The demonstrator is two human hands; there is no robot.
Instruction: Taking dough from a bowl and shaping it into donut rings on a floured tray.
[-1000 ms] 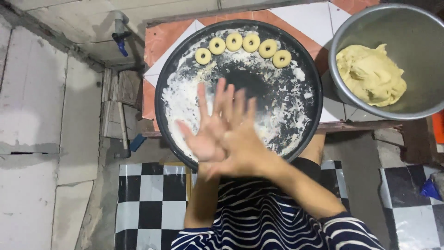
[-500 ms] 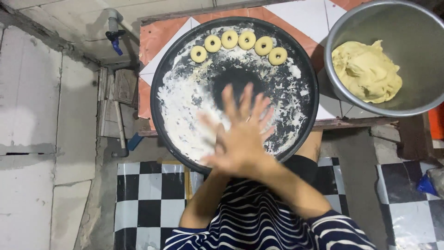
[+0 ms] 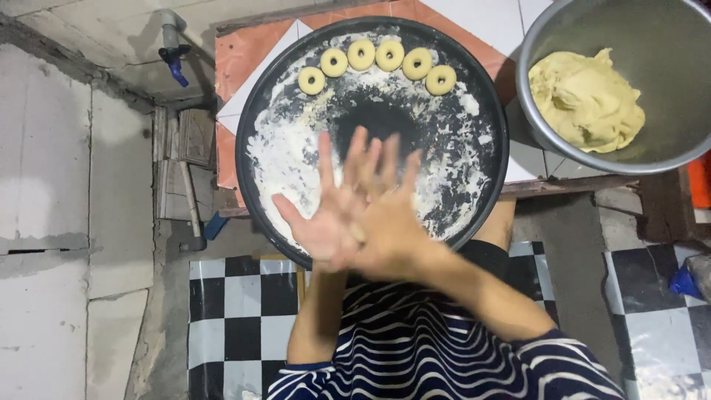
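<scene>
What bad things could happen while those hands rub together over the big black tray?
1. The hands, left hand under right hand, press together above the floured round tray; whatever is between them is hidden, and it might drop onto the checkered floor.
2. The tray's near edge hangs past the table, so a bump might tip it.
3. That could scatter the five dough rings at its far rim.

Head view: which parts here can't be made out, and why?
- Between the palms: the right hand lies over the left hand, fingers motion-blurred; anything pressed there is hidden.
- Round black tray: its near floured part is covered by the hands.
- Metal bowl with dough: cut off by the top and right edges.
- Blue object: cut off at the right edge.
</scene>
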